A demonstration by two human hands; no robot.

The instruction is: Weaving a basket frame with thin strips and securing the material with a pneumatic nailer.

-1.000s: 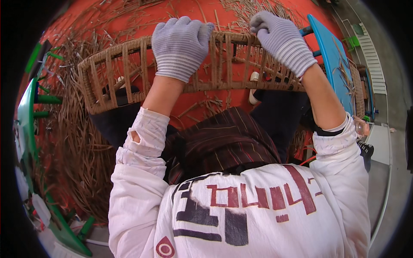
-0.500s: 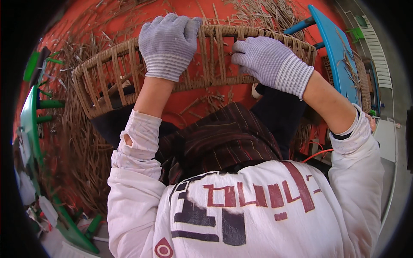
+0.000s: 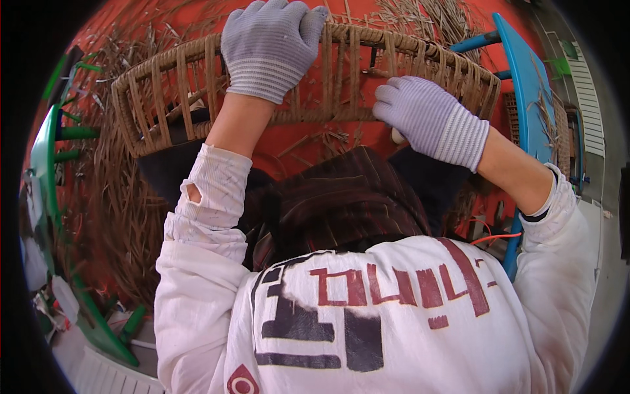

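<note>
A long woven frame point(image 3: 321, 115), wrapped in tan plant fibre with upright bands between its rails, lies across in front of my lap. My left hand point(image 3: 270, 49), in a grey striped knit glove, is closed over its upper rail, left of the middle. Fingertips there are hidden behind the rail. My right hand point(image 3: 433, 121), gloved alike, is by the right end of the lower rail, its fingers curled together. What those fingers hold, if anything, does not show. Dark striped cloth point(image 3: 348, 197) covers my lap below the frame.
Loose dried fibre strips point(image 3: 125, 223) heap up at the left, and another bundle point(image 3: 436, 20) lies at the far right. A blue stool point(image 3: 522, 79) is tipped on the right. Green furniture point(image 3: 79, 133) stands on the left. An orange cable point(image 3: 495, 238) runs by my right arm.
The frame has shifted slightly away and its right end to the right. My left hand moved with it, still on the upper rail. My right hand came down from between the rails to the lower rail.
</note>
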